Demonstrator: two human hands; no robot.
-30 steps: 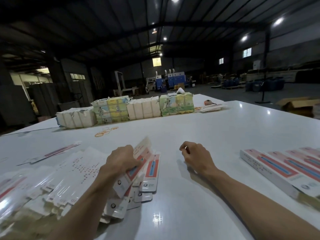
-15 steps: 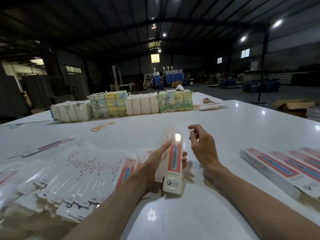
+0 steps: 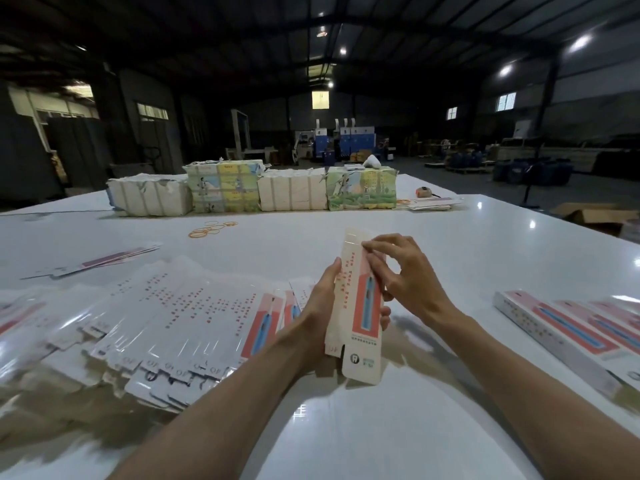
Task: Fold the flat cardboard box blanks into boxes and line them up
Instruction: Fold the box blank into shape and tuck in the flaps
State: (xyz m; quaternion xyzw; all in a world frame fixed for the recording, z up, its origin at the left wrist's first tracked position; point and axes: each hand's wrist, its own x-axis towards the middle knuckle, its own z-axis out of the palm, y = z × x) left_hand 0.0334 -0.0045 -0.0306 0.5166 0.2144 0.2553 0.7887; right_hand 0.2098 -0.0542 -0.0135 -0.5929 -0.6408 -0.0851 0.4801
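Head view: box blank [image 3: 360, 306] above worktop [image 3: 485, 258]
Left hand [image 3: 320, 310]: fingers [image 3: 385, 312] wrapped round it
Right hand [image 3: 412, 284]: fingers [image 3: 375, 263] pinch it — right edge

Bright ceiling lamps [image 3: 581, 42] and small windows [image 3: 506, 101] light a dim warehouse beyond the white table [image 3: 485, 244].

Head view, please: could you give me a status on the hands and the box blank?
Left hand grips long white-and-red cardboard box blank. Right hand pinches its upper edge. Nothing blocking the fold.
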